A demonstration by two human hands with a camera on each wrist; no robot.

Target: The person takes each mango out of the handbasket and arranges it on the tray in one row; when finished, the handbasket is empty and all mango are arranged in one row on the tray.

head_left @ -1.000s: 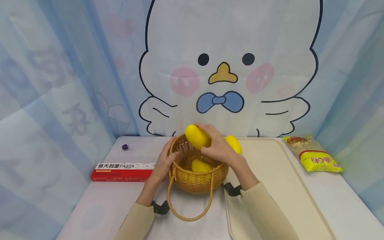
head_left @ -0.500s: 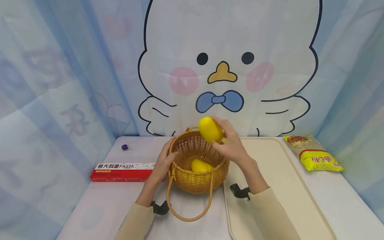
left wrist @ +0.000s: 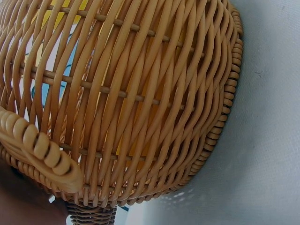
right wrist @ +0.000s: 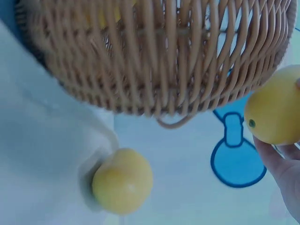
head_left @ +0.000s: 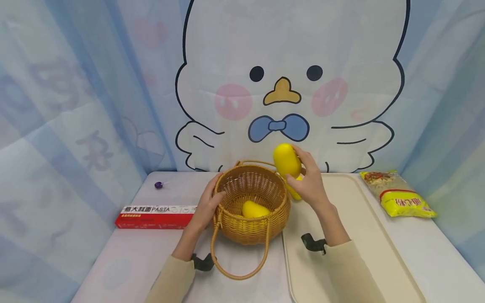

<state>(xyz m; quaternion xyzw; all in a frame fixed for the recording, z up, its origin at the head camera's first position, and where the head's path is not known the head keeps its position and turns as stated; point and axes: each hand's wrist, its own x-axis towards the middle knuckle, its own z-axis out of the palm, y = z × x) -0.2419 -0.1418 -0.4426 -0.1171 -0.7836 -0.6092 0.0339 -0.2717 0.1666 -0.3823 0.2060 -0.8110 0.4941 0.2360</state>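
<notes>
A wicker basket (head_left: 248,231) stands in the middle of the table, with a yellow mango (head_left: 254,209) inside it. My left hand (head_left: 206,204) grips the basket's left rim, its thumb over the edge. In my right hand (head_left: 311,181) is another yellow mango (head_left: 286,160), held between thumb and fingers just right of the basket's far rim. Behind that hand, a third mango (head_left: 294,192) lies at the far left of the beige tray (head_left: 341,235). The right wrist view shows the held mango (right wrist: 276,108) apart from the lying one (right wrist: 123,182). Close weave of the basket (left wrist: 131,93) fills the left wrist view.
Left of the basket lies a red and white pasta box (head_left: 155,218), partly behind my left hand. A small purple lollipop (head_left: 158,185) is farther back. A yellow food bag (head_left: 398,195) lies right of the tray. One basket handle (head_left: 238,277) hangs toward me.
My right hand has moved right with its mango, from over the basket to beyond its right rim. My left hand has stayed on the rim.
</notes>
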